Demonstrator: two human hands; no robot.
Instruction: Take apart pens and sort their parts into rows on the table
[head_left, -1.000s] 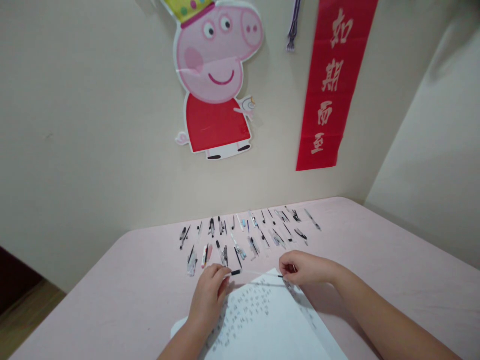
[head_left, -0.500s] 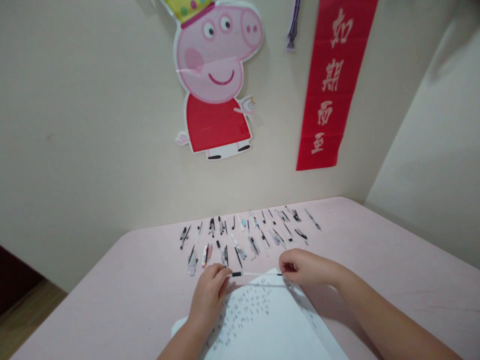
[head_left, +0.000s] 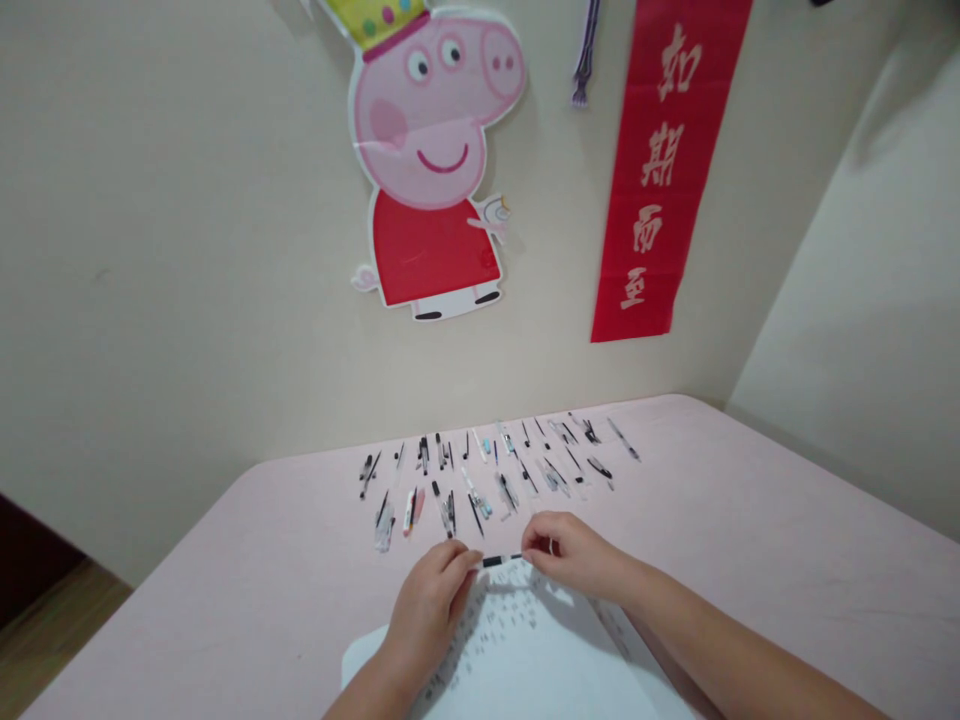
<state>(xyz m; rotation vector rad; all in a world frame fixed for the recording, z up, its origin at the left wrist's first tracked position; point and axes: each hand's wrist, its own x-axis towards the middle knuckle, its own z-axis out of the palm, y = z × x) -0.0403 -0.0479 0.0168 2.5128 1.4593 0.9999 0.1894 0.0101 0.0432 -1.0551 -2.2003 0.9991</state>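
Observation:
Over the top of a sheet of paper (head_left: 570, 660) with rows of handwriting, my left hand (head_left: 435, 590) pinches a pen barrel (head_left: 492, 562) with a black section showing past its fingertips. My right hand (head_left: 566, 545) has its thumb and forefinger closed on the dark end of a thin pen refill (head_left: 515, 556), which lines up with the barrel. Only a short stretch shows between the two hands; the rest is covered by fingers. Just beyond lie pen parts, among them a black refill (head_left: 475, 515) and a white-and-pink pen (head_left: 409, 511).
Two rows of taken-apart pens, caps and refills (head_left: 506, 490) spread along the back of the pink-covered table (head_left: 225, 600). Behind it is a wall with a cartoon pig cutout (head_left: 439, 245) and a red banner (head_left: 652, 200).
My right hand has moved left toward my left hand, which shifted slightly right. The long pale length of refill between them has shortened to a small gap.

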